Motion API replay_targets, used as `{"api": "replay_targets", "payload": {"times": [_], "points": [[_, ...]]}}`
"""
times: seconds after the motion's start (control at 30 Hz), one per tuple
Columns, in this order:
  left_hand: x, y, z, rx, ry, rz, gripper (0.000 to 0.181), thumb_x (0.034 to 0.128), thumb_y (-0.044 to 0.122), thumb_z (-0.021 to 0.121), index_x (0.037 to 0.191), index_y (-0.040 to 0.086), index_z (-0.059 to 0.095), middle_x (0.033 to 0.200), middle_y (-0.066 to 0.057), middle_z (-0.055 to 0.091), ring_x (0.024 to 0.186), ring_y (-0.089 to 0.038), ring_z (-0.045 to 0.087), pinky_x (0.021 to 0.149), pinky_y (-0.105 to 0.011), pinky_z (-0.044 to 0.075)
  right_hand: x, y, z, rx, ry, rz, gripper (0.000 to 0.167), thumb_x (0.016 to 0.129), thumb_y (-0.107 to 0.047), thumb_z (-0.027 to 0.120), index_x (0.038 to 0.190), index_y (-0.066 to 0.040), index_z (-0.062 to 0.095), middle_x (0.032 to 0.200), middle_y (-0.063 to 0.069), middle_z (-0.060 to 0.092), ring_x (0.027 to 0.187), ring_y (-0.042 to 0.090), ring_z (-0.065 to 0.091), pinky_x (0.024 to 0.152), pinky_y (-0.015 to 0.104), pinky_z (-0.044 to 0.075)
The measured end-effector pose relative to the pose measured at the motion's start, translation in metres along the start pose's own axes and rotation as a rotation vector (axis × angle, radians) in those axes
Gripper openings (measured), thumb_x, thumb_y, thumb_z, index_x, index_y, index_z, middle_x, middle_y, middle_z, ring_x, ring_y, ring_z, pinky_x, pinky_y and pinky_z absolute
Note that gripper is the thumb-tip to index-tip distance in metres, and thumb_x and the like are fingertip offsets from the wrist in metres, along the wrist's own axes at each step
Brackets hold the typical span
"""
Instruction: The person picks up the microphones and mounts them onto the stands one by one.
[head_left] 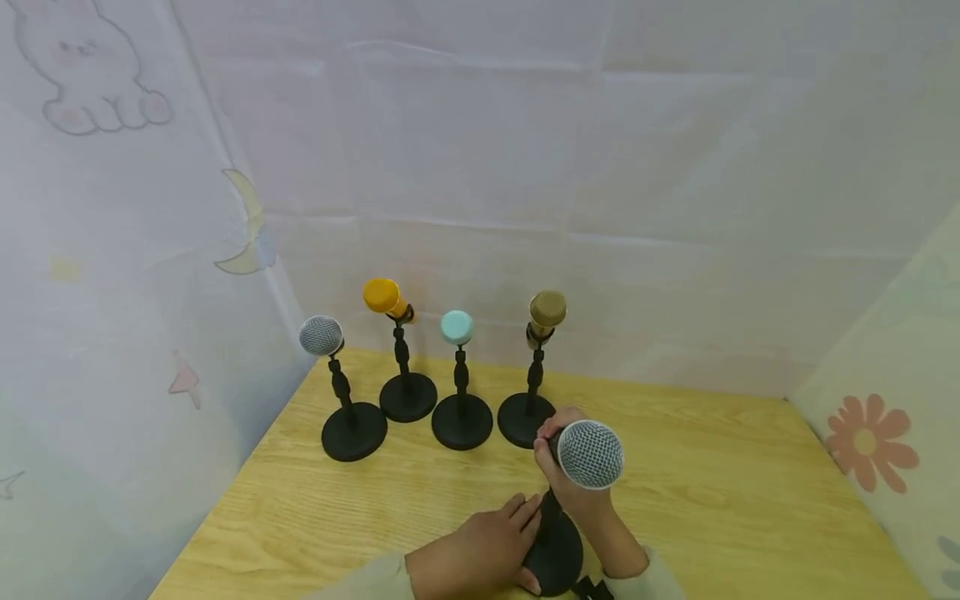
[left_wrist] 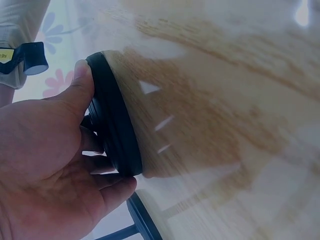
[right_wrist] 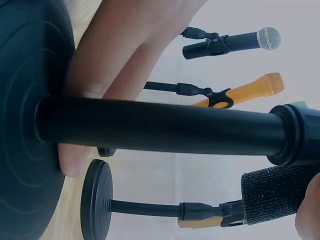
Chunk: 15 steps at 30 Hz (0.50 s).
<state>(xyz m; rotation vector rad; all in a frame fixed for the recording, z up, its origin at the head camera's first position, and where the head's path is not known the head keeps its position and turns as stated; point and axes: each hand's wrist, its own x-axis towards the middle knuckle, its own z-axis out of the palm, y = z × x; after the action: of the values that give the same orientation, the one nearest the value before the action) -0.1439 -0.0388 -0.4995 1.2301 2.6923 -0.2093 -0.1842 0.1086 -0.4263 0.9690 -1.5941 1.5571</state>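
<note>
A microphone with a silver mesh head (head_left: 591,454) is in my right hand (head_left: 579,502), whose fingers grip its handle above a black stand. In the right wrist view, its sparkly black handle (right_wrist: 275,195) lies beside the stand's pole (right_wrist: 160,125), with a fingertip at the right edge. Whether the handle sits in the clip is hidden. My left hand (head_left: 487,546) holds the stand's round base (head_left: 558,562) on the wooden table. The left wrist view shows the thumb on one edge of that base (left_wrist: 115,115) and the fingers around the other side.
Behind stand several microphones on black stands: silver-headed (head_left: 321,336), orange (head_left: 382,296), mint (head_left: 457,327) and gold (head_left: 547,309). The gold one's base (head_left: 525,419) is close to my right hand. Pale printed sheets (head_left: 480,150) enclose the wooden table (head_left: 720,500).
</note>
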Motion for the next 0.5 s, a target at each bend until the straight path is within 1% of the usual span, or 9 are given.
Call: {"api": "replay_targets", "payload": {"times": [0.1, 0.2, 0.3, 0.4, 0.5], "points": [[0.0008, -0.0008, 0.0005, -0.005, -0.006, -0.007, 0.089, 0.0885, 0.076, 0.048, 0.156, 0.018, 0.042, 0.165, 0.004, 0.029, 0.148, -0.015, 0.035, 0.1, -0.022, 0.05, 0.0017, -0.0003, 0.0, -0.005, -0.016, -0.006, 0.027, 0.093, -0.009, 0.072, 0.084, 0.009, 0.055, 0.078, 0.017, 0.056, 0.071, 0.02, 0.059, 0.079, 0.016, 0.053], [0.0011, -0.0017, 0.0019, -0.025, -0.015, 0.0, 0.089, 0.0888, 0.075, 0.048, 0.156, 0.018, 0.041, 0.165, 0.004, 0.028, 0.149, -0.015, 0.034, 0.101, -0.022, 0.049, 0.0032, -0.0005, -0.0004, 0.0, -0.035, -0.01, 0.037, 0.097, -0.022, 0.07, 0.084, 0.009, 0.055, 0.078, 0.017, 0.057, 0.072, 0.022, 0.059, 0.08, 0.016, 0.052], [0.001, -0.0026, 0.0029, -0.047, -0.018, 0.008, 0.089, 0.0895, 0.074, 0.047, 0.157, 0.017, 0.04, 0.166, 0.003, 0.027, 0.149, -0.016, 0.033, 0.104, -0.023, 0.047, 0.0036, 0.0, -0.0018, 0.0, -0.056, -0.001, 0.038, 0.097, -0.024, 0.071, 0.085, 0.009, 0.057, 0.079, 0.018, 0.058, 0.074, 0.022, 0.06, 0.082, 0.017, 0.052], [0.0002, -0.0032, 0.0027, -0.06, -0.018, 0.015, 0.089, 0.0903, 0.074, 0.046, 0.158, 0.016, 0.038, 0.166, 0.003, 0.027, 0.15, -0.017, 0.032, 0.105, -0.023, 0.047, 0.0027, 0.0009, -0.0038, 0.012, -0.08, 0.015, 0.034, 0.096, -0.021, 0.072, 0.088, 0.009, 0.058, 0.081, 0.018, 0.06, 0.078, 0.02, 0.062, 0.084, 0.017, 0.052], [-0.0016, -0.0036, 0.0013, -0.059, -0.013, 0.02, 0.089, 0.091, 0.073, 0.046, 0.158, 0.016, 0.038, 0.166, 0.002, 0.027, 0.15, -0.017, 0.032, 0.105, -0.023, 0.046, 0.0012, 0.002, -0.0053, 0.049, -0.098, 0.031, 0.029, 0.095, -0.015, 0.073, 0.09, 0.009, 0.058, 0.084, 0.018, 0.061, 0.081, 0.017, 0.064, 0.084, 0.018, 0.053]]}}
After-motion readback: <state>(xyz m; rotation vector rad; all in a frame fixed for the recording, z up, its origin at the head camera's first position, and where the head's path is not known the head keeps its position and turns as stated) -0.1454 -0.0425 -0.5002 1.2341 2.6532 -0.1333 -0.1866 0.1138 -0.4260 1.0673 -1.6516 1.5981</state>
